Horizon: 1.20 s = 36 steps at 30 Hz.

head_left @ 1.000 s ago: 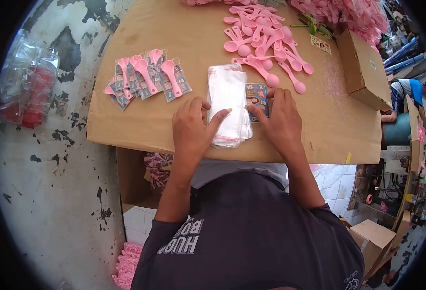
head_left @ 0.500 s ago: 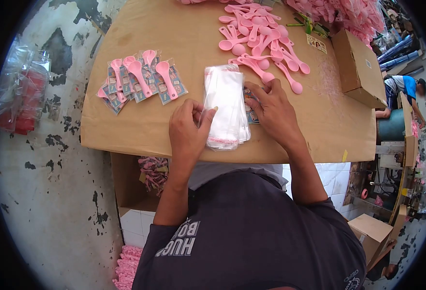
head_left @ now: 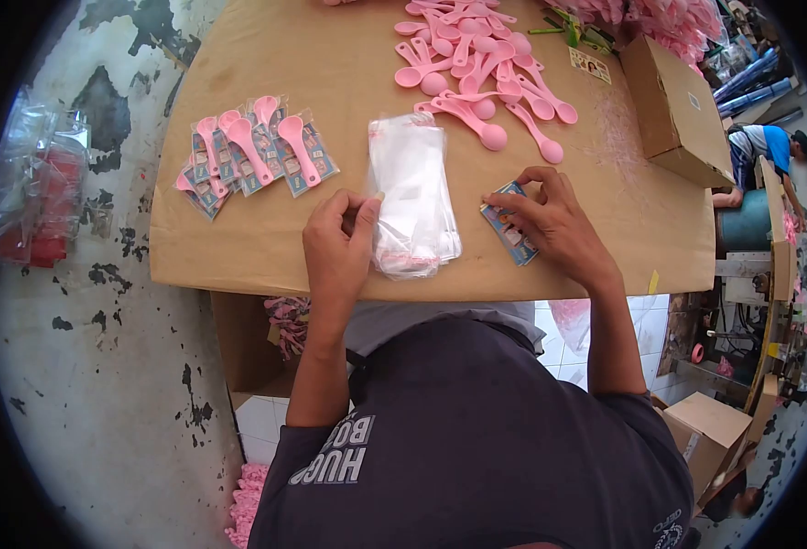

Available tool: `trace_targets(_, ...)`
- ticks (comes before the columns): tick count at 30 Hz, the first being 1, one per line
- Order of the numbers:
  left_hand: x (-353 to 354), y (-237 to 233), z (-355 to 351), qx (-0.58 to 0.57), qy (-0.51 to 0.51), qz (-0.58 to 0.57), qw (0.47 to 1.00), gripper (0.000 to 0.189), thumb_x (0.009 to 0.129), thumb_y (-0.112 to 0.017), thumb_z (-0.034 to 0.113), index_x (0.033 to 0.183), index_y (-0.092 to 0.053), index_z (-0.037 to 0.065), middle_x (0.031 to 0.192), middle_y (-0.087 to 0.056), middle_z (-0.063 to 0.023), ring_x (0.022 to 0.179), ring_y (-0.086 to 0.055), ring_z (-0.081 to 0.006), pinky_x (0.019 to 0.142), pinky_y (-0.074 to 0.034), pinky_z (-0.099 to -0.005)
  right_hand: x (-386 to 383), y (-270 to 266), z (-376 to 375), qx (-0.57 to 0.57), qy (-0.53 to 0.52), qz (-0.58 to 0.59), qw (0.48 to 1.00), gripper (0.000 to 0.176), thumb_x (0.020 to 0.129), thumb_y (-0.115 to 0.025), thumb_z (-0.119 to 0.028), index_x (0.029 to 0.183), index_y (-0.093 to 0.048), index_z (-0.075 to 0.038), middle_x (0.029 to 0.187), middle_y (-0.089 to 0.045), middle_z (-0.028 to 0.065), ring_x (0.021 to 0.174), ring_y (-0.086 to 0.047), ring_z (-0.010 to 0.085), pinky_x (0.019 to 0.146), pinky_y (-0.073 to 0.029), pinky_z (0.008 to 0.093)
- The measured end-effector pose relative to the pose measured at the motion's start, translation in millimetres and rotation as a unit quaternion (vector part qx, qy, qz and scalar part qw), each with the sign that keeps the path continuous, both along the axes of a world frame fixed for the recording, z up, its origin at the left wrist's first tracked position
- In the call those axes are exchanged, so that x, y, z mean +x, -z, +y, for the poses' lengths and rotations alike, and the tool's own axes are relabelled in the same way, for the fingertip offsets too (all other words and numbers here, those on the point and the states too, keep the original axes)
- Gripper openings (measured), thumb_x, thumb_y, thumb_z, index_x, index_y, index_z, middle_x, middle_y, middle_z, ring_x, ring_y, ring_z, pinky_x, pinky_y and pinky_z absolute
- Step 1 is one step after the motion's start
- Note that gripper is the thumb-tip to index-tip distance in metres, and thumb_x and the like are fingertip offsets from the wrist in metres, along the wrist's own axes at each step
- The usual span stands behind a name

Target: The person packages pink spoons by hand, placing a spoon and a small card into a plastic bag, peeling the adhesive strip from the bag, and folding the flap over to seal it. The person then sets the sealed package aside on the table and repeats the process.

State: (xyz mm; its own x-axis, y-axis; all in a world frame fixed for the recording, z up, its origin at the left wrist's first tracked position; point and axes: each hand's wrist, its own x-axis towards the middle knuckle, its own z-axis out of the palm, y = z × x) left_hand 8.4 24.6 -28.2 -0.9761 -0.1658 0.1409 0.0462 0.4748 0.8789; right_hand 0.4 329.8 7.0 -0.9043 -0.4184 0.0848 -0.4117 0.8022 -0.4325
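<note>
A stack of clear plastic bags (head_left: 412, 192) lies on the brown-papered table in front of me. My left hand (head_left: 339, 242) pinches the left edge of the bags between thumb and fingers. To the right of the bags, my right hand (head_left: 568, 229) is closed on a small stack of blue printed cards (head_left: 504, 240), gripped near its top. Pink measuring spoons (head_left: 465, 59) lie in a loose pile beyond the bags. At the left, several packed spoons (head_left: 249, 151) sit in clear bags with blue cards behind them.
An open cardboard box (head_left: 673, 110) stands at the table's right edge, near green scraps (head_left: 577, 32) and a small picture card (head_left: 589, 64). Large bags of pink pieces (head_left: 669, 23) are at the back right. A co-worker (head_left: 769, 151) bends down at far right.
My right hand has moved right, drawing the cards out from beside the bags into open view. My left hand stays at the bags' left edge. The whole view has shifted slightly.
</note>
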Motion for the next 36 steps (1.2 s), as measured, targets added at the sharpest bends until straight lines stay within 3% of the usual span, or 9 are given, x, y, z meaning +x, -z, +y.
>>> trace_targets(3,0.5,-0.7,-0.4,0.026,0.006,0.010,1.000,0.024,0.097,-0.072,0.018,0.089,-0.068,-0.004,0.072,-0.061,0.0006,0.066,-0.051,-0.0048,0.059,-0.042,-0.0247,1.2,0.8,15.7,-0.040,-0.026,-0.021,0.999,0.037,0.098,-0.061,-0.013,0.133,-0.067,-0.025,0.122,-0.052,0.0112,0.110,-0.054,0.0277,0.094,-0.048,0.0407)
trace_targets(6,1.0,-4.4,-0.6,0.045,0.000,0.031,0.998,0.022,0.097,-0.072,0.017,0.093,-0.070,-0.005,0.075,-0.062,-0.0020,0.066,-0.054,-0.0071,0.060,-0.044,-0.0256,8.6,0.8,13.8,-0.252,0.071,-0.039,0.964,0.031,0.096,-0.067,-0.021,0.125,-0.067,-0.012,0.113,-0.055,0.0110,0.103,-0.055,0.0271,0.089,-0.049,0.0401)
trace_targets(11,2.4,-12.4,0.1,0.131,-0.022,0.004,0.991,0.019,0.096,-0.073,0.013,0.096,-0.071,-0.005,0.079,-0.066,-0.0007,0.067,-0.055,-0.0067,0.062,-0.046,-0.0248,41.5,-5.0,1.8,-0.006,0.214,0.019,0.977,0.052,0.077,-0.086,-0.042,0.096,-0.057,-0.004,0.100,-0.056,0.0103,0.091,-0.057,0.0270,0.077,-0.048,0.0413)
trace_targets(15,3.6,-13.4,-2.7,0.167,-0.008,-0.052,0.984,0.015,0.098,-0.072,0.014,0.099,-0.070,0.000,0.082,-0.066,0.0031,0.069,-0.053,-0.0020,0.062,-0.041,-0.0184,36.4,1.2,4.7,-0.033,0.242,0.011,0.970,0.049,0.076,-0.088,-0.038,0.093,-0.057,-0.004,0.090,-0.056,0.0099,0.086,-0.058,0.0261,0.073,-0.047,0.0408)
trace_targets(17,5.5,-13.5,-2.5,0.171,-0.006,-0.057,0.984,0.014,0.098,-0.072,0.015,0.099,-0.069,0.001,0.081,-0.065,0.0039,0.068,-0.051,-0.0015,0.061,-0.039,-0.0183,31.6,-0.5,10.7,-0.146,0.287,-0.108,0.941,0.042,0.081,-0.085,-0.033,0.089,-0.057,-0.002,0.086,-0.058,0.0122,0.082,-0.059,0.0266,0.071,-0.046,0.0406)
trace_targets(23,3.6,3.1,-4.5,0.036,-0.028,0.072,0.996,0.021,0.101,-0.069,0.019,0.096,-0.066,-0.002,0.071,-0.059,0.0029,0.065,-0.049,-0.0049,0.059,-0.042,-0.0246,27.2,17.0,19.3,-0.172,0.274,0.002,0.946,0.026,0.099,-0.070,-0.024,0.097,-0.067,0.002,0.073,-0.058,0.0054,0.067,-0.048,0.0113,0.062,-0.042,0.0311)
trace_targets(27,9.6,-1.0,-6.7,0.221,-0.023,0.053,0.974,0.018,0.106,-0.061,0.019,0.109,-0.057,0.002,0.076,-0.058,0.0009,0.065,-0.050,-0.0045,0.058,-0.041,-0.0222,23.2,12.8,10.7,-0.152,0.249,0.171,0.941,0.024,0.104,-0.061,-0.021,0.100,-0.064,0.002,0.074,-0.059,0.0129,0.065,-0.055,0.0229,0.062,-0.044,0.0375)
trace_targets(32,11.6,-10.1,-13.8,0.412,0.054,0.012,0.910,0.023,0.107,-0.058,0.016,0.123,-0.050,0.004,0.088,-0.066,-0.0049,0.075,-0.064,-0.0084,0.065,-0.050,-0.0224,34.5,-12.0,-21.7,-0.409,0.249,-0.047,0.877,0.022,0.108,-0.056,-0.020,0.113,-0.065,-0.001,0.081,-0.059,0.0004,0.065,-0.054,0.0037,0.057,-0.042,0.0239)
trace_targets(36,13.1,-35.7,-4.5,0.522,0.061,-0.055,0.849,0.036,0.104,-0.061,0.010,0.134,-0.045,0.000,0.103,-0.073,-0.0201,0.094,-0.074,-0.0249,0.084,-0.061,-0.0336,39.6,-10.3,-43.1,-0.488,0.172,-0.133,0.845,0.024,0.103,-0.065,-0.013,0.121,-0.062,0.001,0.085,-0.062,-0.0004,0.067,-0.057,0.0047,0.059,-0.046,0.0204)
